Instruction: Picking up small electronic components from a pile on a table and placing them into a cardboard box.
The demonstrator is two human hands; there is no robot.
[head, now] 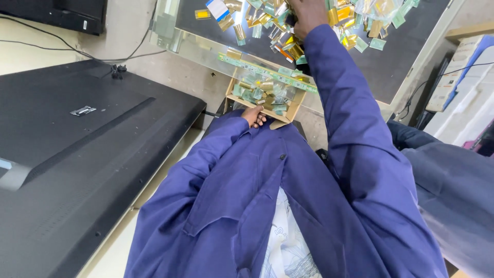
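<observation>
Far left: a big flat black panel (pixel 77 154) lies face-down on the bench, black cables (pixel 103 54) trailing over the pale wall behind it.
Left hand: the left hand (pixel 254 116) is curled on the near edge of a small open brown cardboard box (pixel 288 110), fingers folded under the rim, holding it up against the chest.
Box contents: the box is heaped with small green and gold flex-cable strips (pixel 263 91) (a shiny tangle, too jumbled to count).
Edge strip: a long thin green circuit strip (pixel 267 73) runs along the table edge just above the box.
Right hand: the right hand (pixel 306 15) is stretched up onto the dark tabletop (pixel 401 56), buried in a loose pile of the same gold and green pieces (pixel 272 25); how far it is closed, I cannot tell.
Clothing: both arms are in blue work-coat sleeves (pixel 350 134).
Far right: a 2nd person's blue sleeve (pixel 453 180) sits just beside.
</observation>
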